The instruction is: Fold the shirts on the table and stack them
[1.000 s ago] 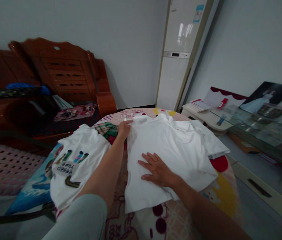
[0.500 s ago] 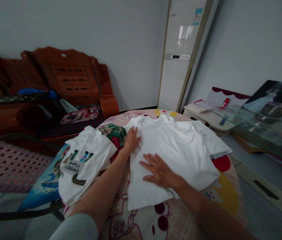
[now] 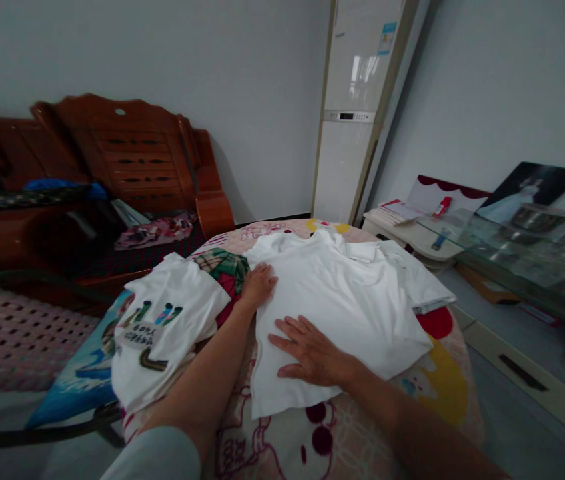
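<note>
A white T-shirt (image 3: 332, 287) lies spread on the round table, its lower left part fairly flat and its right side creased. At its left edge, my left hand (image 3: 261, 285) has its fingers drawn in and bent on the fabric, closed on it as far as I can see. Lower down, my right hand (image 3: 307, 353) rests flat on the shirt with fingers spread. To the left sits a white printed shirt (image 3: 162, 333), bunched up beside my left forearm. Green plaid cloth (image 3: 225, 261) shows between the two shirts.
A patterned cloth (image 3: 352, 440) covers the table. Another white garment (image 3: 422, 277) lies at the right edge. A pink woven chair (image 3: 22, 340) and a blue printed cushion (image 3: 77, 367) stand at left. Wooden seating (image 3: 137, 153) is behind, a glass shelf (image 3: 512, 253) at right.
My left hand's fingers have drawn in from a spread pose, staying at the shirt's left edge. My right hand stays flat on the shirt. The view has shifted slightly.
</note>
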`<act>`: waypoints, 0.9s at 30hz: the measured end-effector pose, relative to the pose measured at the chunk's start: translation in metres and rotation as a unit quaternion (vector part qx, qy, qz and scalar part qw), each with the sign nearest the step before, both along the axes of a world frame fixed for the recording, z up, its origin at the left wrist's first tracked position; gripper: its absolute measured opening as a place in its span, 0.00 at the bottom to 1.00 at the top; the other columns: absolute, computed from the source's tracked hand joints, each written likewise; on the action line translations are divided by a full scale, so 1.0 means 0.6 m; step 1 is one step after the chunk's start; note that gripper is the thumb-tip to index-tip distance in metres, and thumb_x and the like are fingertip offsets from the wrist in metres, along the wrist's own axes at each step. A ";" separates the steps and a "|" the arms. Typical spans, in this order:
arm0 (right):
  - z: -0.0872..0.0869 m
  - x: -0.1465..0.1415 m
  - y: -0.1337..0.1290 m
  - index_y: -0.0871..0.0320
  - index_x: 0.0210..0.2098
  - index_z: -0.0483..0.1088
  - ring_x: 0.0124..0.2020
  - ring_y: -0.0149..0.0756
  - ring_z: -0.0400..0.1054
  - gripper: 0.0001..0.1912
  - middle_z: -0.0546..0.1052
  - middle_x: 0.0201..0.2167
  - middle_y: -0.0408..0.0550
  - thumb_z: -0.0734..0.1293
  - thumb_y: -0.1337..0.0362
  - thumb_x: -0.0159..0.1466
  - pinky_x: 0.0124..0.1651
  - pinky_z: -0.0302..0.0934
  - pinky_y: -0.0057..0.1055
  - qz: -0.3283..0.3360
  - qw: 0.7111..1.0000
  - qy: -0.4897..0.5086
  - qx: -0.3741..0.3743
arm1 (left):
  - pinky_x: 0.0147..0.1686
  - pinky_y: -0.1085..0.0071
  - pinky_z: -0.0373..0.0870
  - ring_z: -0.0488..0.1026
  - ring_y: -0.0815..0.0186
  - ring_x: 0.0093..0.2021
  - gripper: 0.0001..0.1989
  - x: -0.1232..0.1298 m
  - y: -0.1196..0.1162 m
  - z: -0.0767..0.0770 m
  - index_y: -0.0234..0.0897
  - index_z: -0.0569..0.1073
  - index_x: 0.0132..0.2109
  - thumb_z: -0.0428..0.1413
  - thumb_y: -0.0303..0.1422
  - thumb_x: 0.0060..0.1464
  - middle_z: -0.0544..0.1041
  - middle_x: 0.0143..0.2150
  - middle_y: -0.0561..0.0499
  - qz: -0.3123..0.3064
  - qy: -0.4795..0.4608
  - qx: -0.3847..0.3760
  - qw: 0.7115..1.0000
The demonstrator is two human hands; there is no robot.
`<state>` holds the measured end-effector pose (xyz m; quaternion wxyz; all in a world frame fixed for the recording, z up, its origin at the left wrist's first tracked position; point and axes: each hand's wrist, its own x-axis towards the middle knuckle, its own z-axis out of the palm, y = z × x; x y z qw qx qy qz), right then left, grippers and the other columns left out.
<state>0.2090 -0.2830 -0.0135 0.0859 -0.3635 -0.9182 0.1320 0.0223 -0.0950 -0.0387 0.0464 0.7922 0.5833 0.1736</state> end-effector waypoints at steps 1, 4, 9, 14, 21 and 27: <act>0.002 -0.004 -0.004 0.56 0.70 0.52 0.72 0.49 0.40 0.39 0.48 0.72 0.58 0.55 0.40 0.67 0.71 0.35 0.50 0.009 1.000 0.000 0.000 | 0.65 0.58 0.55 0.60 0.54 0.67 0.21 -0.003 0.004 -0.003 0.31 0.69 0.60 0.50 0.31 0.61 0.65 0.66 0.35 0.010 -0.017 0.001 1.000; 0.007 -0.017 -0.015 0.56 0.69 0.54 0.72 0.48 0.42 0.37 0.49 0.72 0.59 0.58 0.42 0.68 0.70 0.38 0.49 0.042 0.999 -0.006 0.005 | 0.65 0.61 0.56 0.62 0.54 0.66 0.22 -0.015 0.016 -0.010 0.26 0.70 0.58 0.51 0.25 0.56 0.68 0.63 0.33 0.057 -0.067 0.031 0.996; 0.014 -0.040 -0.032 0.54 0.64 0.62 0.67 0.46 0.52 0.28 0.59 0.68 0.57 0.60 0.50 0.69 0.67 0.46 0.46 0.120 0.991 -0.001 0.055 | 0.61 0.62 0.61 0.68 0.56 0.60 0.23 -0.034 0.025 -0.010 0.29 0.71 0.57 0.51 0.22 0.53 0.74 0.58 0.36 0.086 -0.088 0.053 0.991; 0.018 -0.063 -0.052 0.57 0.57 0.67 0.48 0.39 0.66 0.18 0.75 0.46 0.53 0.61 0.60 0.70 0.52 0.58 0.36 0.160 0.982 0.007 0.101 | 0.57 0.63 0.65 0.72 0.54 0.55 0.25 -0.039 0.023 0.003 0.30 0.70 0.59 0.54 0.26 0.53 0.76 0.53 0.36 0.121 -0.085 0.036 0.988; 0.025 -0.090 -0.080 0.60 0.44 0.67 0.38 0.39 0.64 0.19 0.73 0.37 0.49 0.62 0.49 0.68 0.38 0.59 0.35 0.198 0.969 -0.021 0.148 | 0.56 0.63 0.66 0.73 0.51 0.53 0.26 -0.043 0.017 0.020 0.29 0.71 0.60 0.55 0.28 0.52 0.77 0.52 0.36 0.139 -0.111 0.017 0.984; 0.025 -0.097 -0.083 0.60 0.38 0.68 0.34 0.38 0.64 0.05 0.73 0.35 0.49 0.61 0.67 0.69 0.33 0.59 0.35 0.198 0.963 -0.049 0.175 | 0.51 0.67 0.69 0.76 0.56 0.47 0.22 -0.048 0.015 0.031 0.34 0.77 0.54 0.55 0.26 0.51 0.81 0.44 0.43 0.119 -0.164 -0.014 0.979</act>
